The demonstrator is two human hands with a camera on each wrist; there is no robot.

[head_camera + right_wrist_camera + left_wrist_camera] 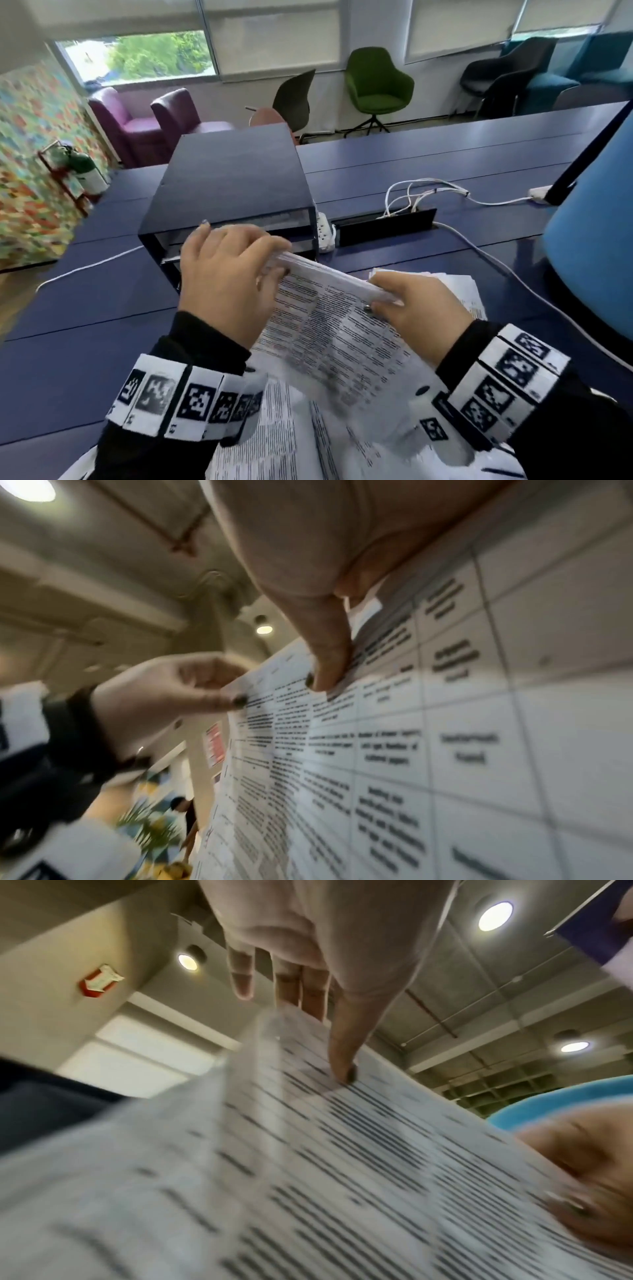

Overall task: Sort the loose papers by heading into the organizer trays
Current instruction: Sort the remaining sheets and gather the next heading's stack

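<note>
Both hands hold up a stack of printed papers (pixel 329 325) just in front of the dark blue organizer (pixel 233 192), whose open tray slots face me. My left hand (pixel 270 267) pinches the stack's top left corner, thumb (pixel 342 1056) on the printed face and fingers behind. At the top right edge my right hand (pixel 380 298) grips the same stack, its thumb (pixel 329 666) pressed on a page printed as a table of text. More loose papers (pixel 274 438) lie on the table under my wrists, and another pile (pixel 459 287) lies behind my right hand.
A white power strip (pixel 325 233) lies beside the organizer's right wall, next to a black cable flap (pixel 383 226) with white cables (pixel 421 195). A blue chair back (pixel 589 240) rises at the right. Armchairs stand beyond the blue table (pixel 85 325).
</note>
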